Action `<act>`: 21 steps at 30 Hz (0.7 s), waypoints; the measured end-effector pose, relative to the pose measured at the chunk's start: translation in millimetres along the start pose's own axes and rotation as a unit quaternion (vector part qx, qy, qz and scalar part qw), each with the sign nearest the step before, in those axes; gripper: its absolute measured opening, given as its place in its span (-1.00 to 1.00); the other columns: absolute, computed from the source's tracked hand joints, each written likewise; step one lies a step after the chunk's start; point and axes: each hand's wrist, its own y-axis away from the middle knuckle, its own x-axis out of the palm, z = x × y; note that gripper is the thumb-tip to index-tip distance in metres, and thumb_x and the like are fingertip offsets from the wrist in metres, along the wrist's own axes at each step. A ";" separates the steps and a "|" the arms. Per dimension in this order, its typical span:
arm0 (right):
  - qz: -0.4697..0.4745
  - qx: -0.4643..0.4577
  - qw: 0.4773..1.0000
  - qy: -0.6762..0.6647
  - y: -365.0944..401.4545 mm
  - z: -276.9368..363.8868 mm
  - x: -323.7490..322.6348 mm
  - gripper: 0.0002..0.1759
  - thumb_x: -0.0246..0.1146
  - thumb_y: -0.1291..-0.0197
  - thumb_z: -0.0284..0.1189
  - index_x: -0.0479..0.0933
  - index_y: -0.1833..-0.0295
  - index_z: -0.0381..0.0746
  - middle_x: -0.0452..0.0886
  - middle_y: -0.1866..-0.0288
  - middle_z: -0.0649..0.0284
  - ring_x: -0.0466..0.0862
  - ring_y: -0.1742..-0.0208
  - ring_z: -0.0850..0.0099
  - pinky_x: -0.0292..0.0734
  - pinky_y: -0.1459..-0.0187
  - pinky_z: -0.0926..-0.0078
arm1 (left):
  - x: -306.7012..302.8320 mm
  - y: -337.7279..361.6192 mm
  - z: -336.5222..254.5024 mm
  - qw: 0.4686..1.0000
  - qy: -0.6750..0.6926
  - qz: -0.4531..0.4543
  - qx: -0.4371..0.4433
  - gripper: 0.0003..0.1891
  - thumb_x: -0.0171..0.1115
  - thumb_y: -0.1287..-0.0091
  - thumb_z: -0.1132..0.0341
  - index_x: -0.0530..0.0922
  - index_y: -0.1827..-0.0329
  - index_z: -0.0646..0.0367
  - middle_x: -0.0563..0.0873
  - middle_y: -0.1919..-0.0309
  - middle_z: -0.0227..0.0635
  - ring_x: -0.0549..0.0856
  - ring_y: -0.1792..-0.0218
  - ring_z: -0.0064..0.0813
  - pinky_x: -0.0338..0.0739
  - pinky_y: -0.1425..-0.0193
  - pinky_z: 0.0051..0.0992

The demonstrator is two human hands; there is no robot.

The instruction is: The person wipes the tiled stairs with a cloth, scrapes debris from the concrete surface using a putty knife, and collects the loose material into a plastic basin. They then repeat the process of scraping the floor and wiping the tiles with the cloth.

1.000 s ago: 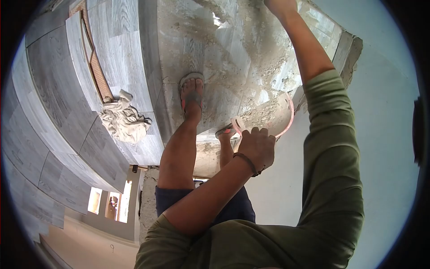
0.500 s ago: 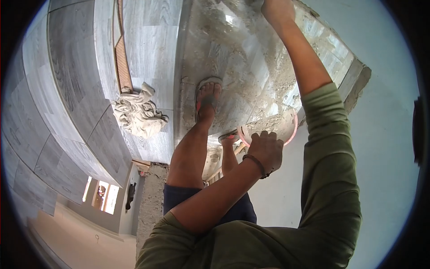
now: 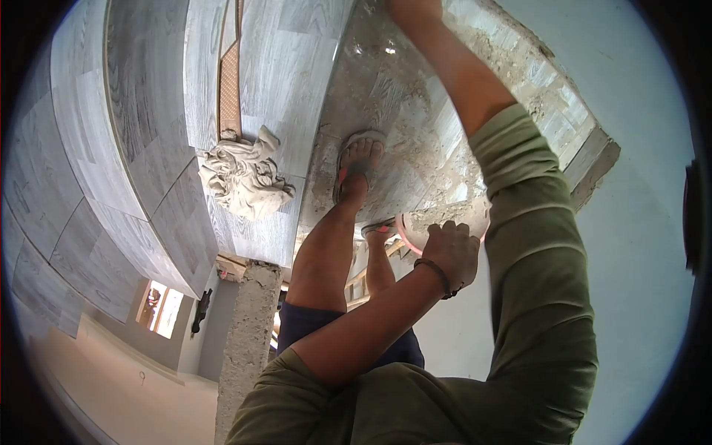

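Observation:
My left hand (image 3: pixel 451 256), with a dark bracelet at the wrist, is closed, knuckles up. It overlaps the near side of a round pink-rimmed container (image 3: pixel 401 224); what its fingers grip, if anything, is hidden. My right hand (image 3: pixel 415 9) reaches far forward over the wet, dirty tiled floor (image 3: pixel 400 96). The top edge of the view cuts it off, so its fingers do not show and I cannot tell what it holds.
Bunched on the wood-pattern tiles to the left lies a pale cloth (image 3: pixel 248 178), by a patterned brown strip (image 3: pixel 230 89). My sandalled foot (image 3: pixel 360 159) stands on the muddy tiles. Loose debris runs along the pale wall (image 3: pixel 630 245). A rough concrete edge (image 3: pixel 248 326) rises lower left.
My right hand has swept left along the top edge. The left hand stays closed by the container, shifted slightly right. Cloth and foot appear a little farther right as the view shifts.

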 end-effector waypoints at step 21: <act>0.037 -0.127 0.988 0.083 12.5 35.6 -31.0 -0.76 0.11 -0.38 -0.44 0.68 0.05 -0.25 0.67 -0.04 -0.03 0.75 0.04 0.02 0.69 0.03 0.08 | 3.4 -0.7 11.3 0.999 0.024 -0.024 -0.021 -0.72 0.16 -0.30 0.24 0.71 0.02 0.07 0.69 0.03 -0.27 0.63 -0.07 -0.26 0.45 -0.08 -0.17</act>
